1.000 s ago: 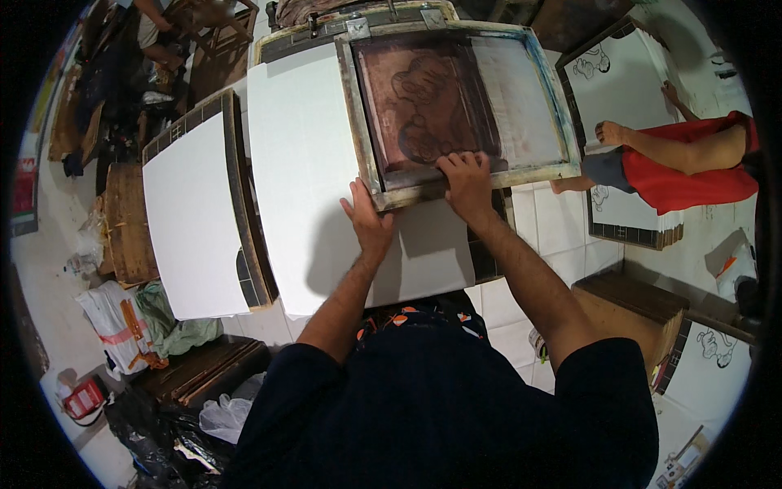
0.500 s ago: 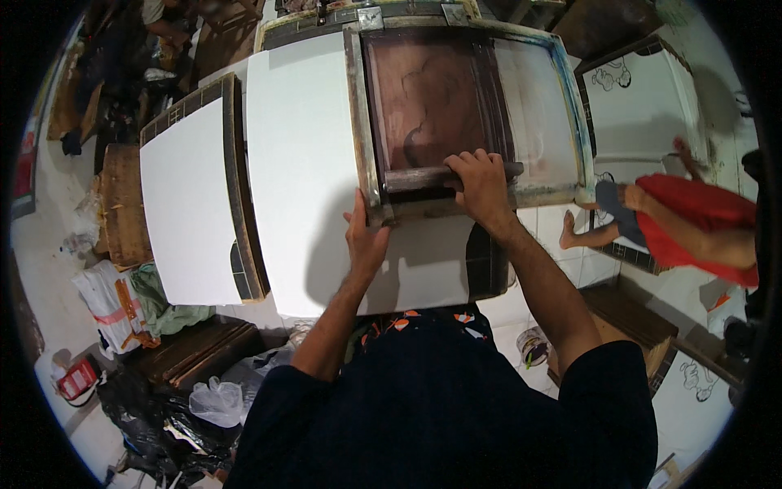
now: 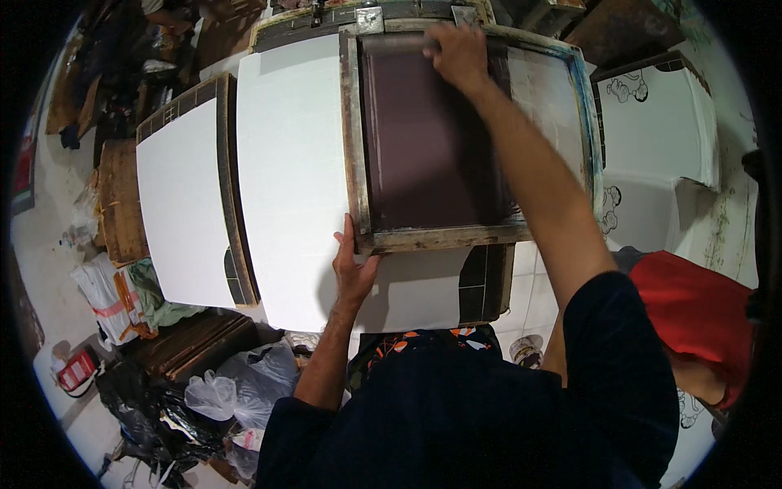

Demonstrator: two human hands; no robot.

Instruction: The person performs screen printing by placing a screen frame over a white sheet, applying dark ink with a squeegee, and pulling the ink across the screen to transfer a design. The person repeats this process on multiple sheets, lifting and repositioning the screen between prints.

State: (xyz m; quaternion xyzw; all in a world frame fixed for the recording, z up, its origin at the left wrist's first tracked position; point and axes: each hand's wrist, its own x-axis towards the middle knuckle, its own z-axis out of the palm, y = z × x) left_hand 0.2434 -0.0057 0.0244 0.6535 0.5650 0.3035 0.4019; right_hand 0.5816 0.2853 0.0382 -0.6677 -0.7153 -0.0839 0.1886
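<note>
A wooden-framed printing screen [image 3: 456, 237] lies over a board covered with white cloth [image 3: 285, 179]. Its mesh [image 3: 423, 155] looks dark purple-brown. At the far end of the mesh, my right hand [image 3: 460, 55] is closed around the squeegee [image 3: 399, 45], which is blurred and partly hidden by the fingers. My left hand [image 3: 356, 273] holds the near left corner of the frame, one finger along its outer side and the thumb against the near edge. Metal hinge clamps [image 3: 371, 19] sit at the frame's far edge.
Another white-covered board [image 3: 183, 204] stands to the left. On the right, a white-covered board [image 3: 652, 106] bears black line drawings. A person in red [image 3: 692, 314] is close to my right arm. Plastic bags [image 3: 244, 383] and a tub [image 3: 525, 350] are on the floor.
My right hand has moved the squeegee from the near end of the screen to the far end. The mesh has turned from reddish brown to dark purple. The person in red has come nearer.
</note>
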